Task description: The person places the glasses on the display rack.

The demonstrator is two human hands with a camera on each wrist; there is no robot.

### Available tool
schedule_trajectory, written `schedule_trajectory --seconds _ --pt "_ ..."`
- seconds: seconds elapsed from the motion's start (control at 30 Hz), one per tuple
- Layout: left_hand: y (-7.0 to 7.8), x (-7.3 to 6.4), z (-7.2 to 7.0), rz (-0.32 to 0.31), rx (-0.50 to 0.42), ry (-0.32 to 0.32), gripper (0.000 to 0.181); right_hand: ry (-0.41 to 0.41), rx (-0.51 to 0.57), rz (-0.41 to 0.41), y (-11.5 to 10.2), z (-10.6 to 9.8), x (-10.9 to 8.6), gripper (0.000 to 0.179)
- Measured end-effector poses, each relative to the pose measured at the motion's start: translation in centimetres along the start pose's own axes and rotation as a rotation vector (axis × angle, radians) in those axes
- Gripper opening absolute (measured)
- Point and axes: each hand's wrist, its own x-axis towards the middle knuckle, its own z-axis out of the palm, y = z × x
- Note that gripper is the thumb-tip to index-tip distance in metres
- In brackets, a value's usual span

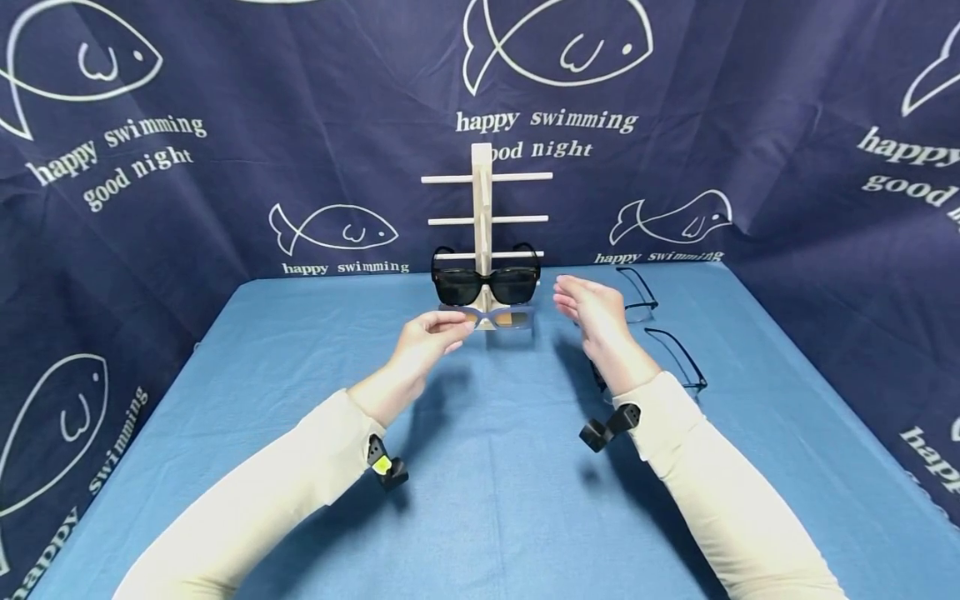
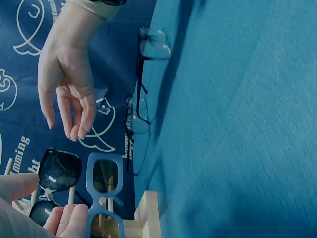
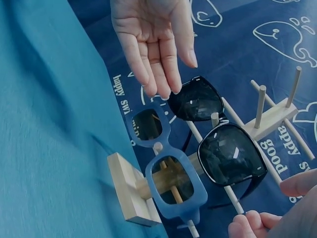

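Note:
A wooden glasses stand (image 1: 482,167) with crossbars stands at the back of the table. Black sunglasses (image 1: 513,286) hang on a lower bar, and blue-framed sunglasses (image 3: 184,210) sit below them, nearest the base. My left hand (image 1: 422,346) is at the left end of the blue sunglasses; in the right wrist view its fingers are extended, thumb apart, and contact with the frame is hard to tell. Right of the stand, my right hand (image 1: 596,321) hovers with loosely extended fingers and holds nothing. In the left wrist view that right hand (image 2: 69,82) hangs relaxed.
Two pairs of thin dark-framed eyeglasses lie at the right: one farther back (image 1: 652,305), the nearer one (image 1: 697,385) partly hidden by my right arm. A blue cloth (image 1: 495,492) covers the table. A dark fish-print curtain (image 1: 360,142) hangs behind and at both sides.

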Motion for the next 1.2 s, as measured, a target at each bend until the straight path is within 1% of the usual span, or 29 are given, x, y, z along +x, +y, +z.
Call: schedule_trajectory --seconds 0.13,0.2,0.37,0.47,0.6,0.7,0.87,0.93,1.07,1.2 --pt "-0.1 -0.2 0.3 0.016 -0.023 -0.006 0.034 -0.007 -0.047 -0.001 -0.2 -0.3 0.1 0.043" --pt "-0.1 -0.3 0.5 0.017 -0.031 -0.004 0.034 -0.021 -0.04 0.005 -0.3 -0.5 0.0 0.044" --pt "-0.7 -0.6 1.2 -0.019 -0.003 -0.017 0.039 -0.037 0.003 0.03 -0.5 -1.2 0.0 0.047" --pt "-1.2 -0.8 1.6 -0.038 0.027 -0.024 0.04 -0.04 0.009 0.041 -0.5 -1.6 0.0 0.047" --pt "-1.9 -0.9 2.2 -0.046 0.026 -0.041 0.039 -0.042 -0.004 0.054 -0.4 -2.2 0.0 0.047" --pt "-2.1 -1.2 2.7 -0.048 0.015 -0.069 0.038 -0.051 -0.007 0.048 -0.5 -2.8 0.0 0.043" --pt "-2.3 -1.9 3.8 -0.042 0.008 -0.135 0.04 -0.077 0.001 0.036 -0.7 -4.7 0.0 0.025" --pt "-2.4 -2.0 4.4 -0.053 0.001 -0.151 0.04 -0.085 -0.005 0.039 -0.8 -5.5 -0.1 0.022" --pt "-2.8 -2.0 5.4 -0.076 -0.004 -0.161 0.039 -0.104 0.002 0.055 -0.8 -6.9 -0.2 0.024" --pt "-3.0 -2.2 6.3 -0.085 -0.01 -0.168 0.037 -0.117 0.041 0.062 -0.6 -8.2 -0.3 0.012"
